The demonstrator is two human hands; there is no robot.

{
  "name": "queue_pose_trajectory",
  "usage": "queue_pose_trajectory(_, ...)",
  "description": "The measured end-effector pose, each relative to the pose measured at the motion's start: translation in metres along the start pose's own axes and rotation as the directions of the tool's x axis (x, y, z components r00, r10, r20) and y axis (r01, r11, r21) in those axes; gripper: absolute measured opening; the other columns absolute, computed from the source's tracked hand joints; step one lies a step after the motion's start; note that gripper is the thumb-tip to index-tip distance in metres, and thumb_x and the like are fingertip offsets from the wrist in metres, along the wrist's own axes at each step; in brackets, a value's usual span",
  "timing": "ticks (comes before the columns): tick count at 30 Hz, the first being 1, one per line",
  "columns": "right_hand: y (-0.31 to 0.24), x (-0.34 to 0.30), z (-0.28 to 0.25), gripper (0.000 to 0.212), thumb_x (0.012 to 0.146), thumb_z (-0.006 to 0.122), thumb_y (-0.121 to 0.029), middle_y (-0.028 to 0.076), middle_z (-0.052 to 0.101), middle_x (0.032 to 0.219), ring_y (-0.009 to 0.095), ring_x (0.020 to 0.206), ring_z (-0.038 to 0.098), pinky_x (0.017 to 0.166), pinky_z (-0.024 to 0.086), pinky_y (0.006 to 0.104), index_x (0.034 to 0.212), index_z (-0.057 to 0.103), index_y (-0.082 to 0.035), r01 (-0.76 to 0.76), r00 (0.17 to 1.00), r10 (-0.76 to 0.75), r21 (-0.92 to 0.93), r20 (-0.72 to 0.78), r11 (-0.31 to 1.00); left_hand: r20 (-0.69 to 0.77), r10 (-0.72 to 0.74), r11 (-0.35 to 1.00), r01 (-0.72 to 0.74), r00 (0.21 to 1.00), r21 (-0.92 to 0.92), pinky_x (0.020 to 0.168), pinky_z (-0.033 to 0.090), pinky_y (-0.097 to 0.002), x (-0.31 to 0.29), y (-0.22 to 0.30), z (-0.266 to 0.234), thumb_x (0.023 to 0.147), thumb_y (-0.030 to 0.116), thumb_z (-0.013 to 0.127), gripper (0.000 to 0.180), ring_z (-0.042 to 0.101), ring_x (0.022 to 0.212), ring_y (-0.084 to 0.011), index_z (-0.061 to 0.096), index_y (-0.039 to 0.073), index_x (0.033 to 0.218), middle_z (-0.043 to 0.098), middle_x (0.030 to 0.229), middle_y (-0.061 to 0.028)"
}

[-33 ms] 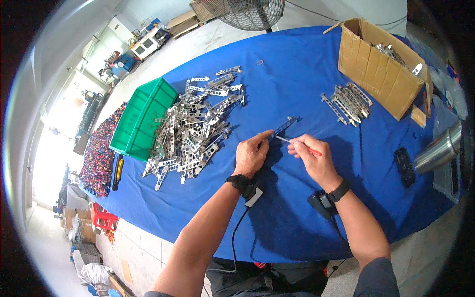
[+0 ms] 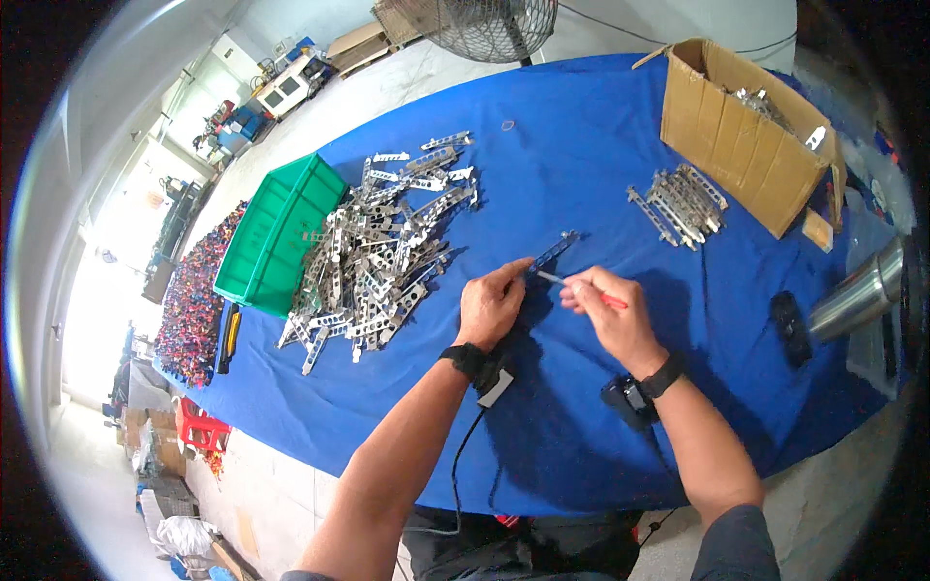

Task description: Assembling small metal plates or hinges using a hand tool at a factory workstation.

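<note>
Slotted metal strip (image 2: 555, 250) at frame centre, slanting up and right from the left hand (image 2: 492, 305); its lower-left end is at the thumb and forefinger, which hold it in a narrow grip, while the far end projects free. Right hand (image 2: 612, 310), right of centre, has its fingers closed around a red-handled tool (image 2: 552, 278); the pale shaft points left toward the strip's lower end, tip contact cannot be told. Left forearm slants up and right from the lower edge; right forearm slants up and left, wrist bent slightly, knuckles uppermost.
</note>
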State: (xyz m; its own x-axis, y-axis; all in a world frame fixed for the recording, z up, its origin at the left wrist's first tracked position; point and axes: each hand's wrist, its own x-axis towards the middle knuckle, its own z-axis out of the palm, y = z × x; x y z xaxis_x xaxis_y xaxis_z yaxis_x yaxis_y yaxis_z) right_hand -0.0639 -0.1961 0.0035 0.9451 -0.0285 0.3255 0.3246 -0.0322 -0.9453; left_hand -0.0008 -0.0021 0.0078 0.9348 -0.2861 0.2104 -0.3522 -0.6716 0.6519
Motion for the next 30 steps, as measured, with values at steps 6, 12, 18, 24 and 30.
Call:
queue_pose_trajectory(6, -0.001, 0.004, -0.005, 0.023, 0.097, 0.054, -0.019, 0.011, 0.068, 0.072, 0.017, 0.067, 0.068, 0.060, 0.053, 0.0293, 0.088, 0.063, 0.001, -0.027, 0.992, 0.019, -0.066, -0.123, 0.997, 0.042, -0.004, 0.989, 0.010, 0.999, -0.147, 0.076, 0.054, -0.0352, -0.008, -0.002, -0.006, 0.087, 0.029, 0.063, 0.033, 0.071, 0.083, -0.0283, 0.071, 0.010, 0.113, 0.073, 0.091, -0.0154)
queue_pose_trajectory(12, -0.016, 0.015, -0.078, 0.030, 0.093, 0.048, -0.017, 0.002, 0.053, 0.055, 0.010, 0.046, 0.049, 0.044, 0.037, 0.0262, 0.068, 0.057, -0.003, -0.084, 0.867, 0.002, -0.142, -0.499, 0.986, 0.061, -0.047, 0.998, 0.049, 0.997, -0.043, 0.076, 0.053, -0.0381, -0.005, 0.007, -0.005, 0.086, 0.034, 0.063, 0.036, 0.070, 0.080, -0.0296, 0.072, 0.011, 0.112, 0.072, 0.088, -0.0157)
queue_pose_trajectory(18, -0.021, 0.020, -0.043, 0.037, 0.100, 0.052, -0.027, -0.001, 0.049, 0.055, 0.007, 0.047, 0.046, 0.044, 0.036, 0.0232, 0.070, 0.055, -0.005, -0.083, 0.882, 0.048, -0.054, -0.468, 0.995, 0.030, -0.034, 0.995, 0.037, 0.999, -0.097, 0.077, 0.054, -0.0392, -0.008, -0.010, -0.008, 0.085, 0.035, 0.063, 0.036, 0.069, 0.082, -0.0314, 0.072, 0.011, 0.110, 0.072, 0.091, -0.0166)
queue_pose_trajectory(24, -0.012, 0.015, -0.068, 0.037, 0.100, 0.050, -0.024, -0.003, 0.044, 0.055, 0.005, 0.046, 0.038, 0.042, 0.028, 0.0245, 0.067, 0.053, -0.007, -0.034, 0.855, -0.002, -0.060, -0.519, 0.998, 0.026, -0.026, 0.999, 0.027, 0.999, -0.045, 0.074, 0.054, -0.0401, -0.005, 0.001, -0.004, 0.083, 0.033, 0.063, 0.033, 0.068, 0.076, -0.0311, 0.074, 0.013, 0.107, 0.071, 0.083, -0.0157)
queue_pose_trajectory(30, -0.011, 0.019, -0.044, 0.034, 0.101, 0.052, -0.028, -0.001, 0.052, 0.058, 0.007, 0.050, 0.050, 0.047, 0.042, 0.0236, 0.079, 0.061, -0.004, -0.045, 0.916, 0.046, 0.012, -0.398, 0.999, -0.005, 0.000, 0.999, 0.000, 1.000, -0.040, 0.074, 0.054, -0.0404, -0.007, -0.008, -0.002, 0.083, 0.034, 0.062, 0.034, 0.069, 0.077, -0.0290, 0.074, 0.013, 0.107, 0.071, 0.083, -0.0137)
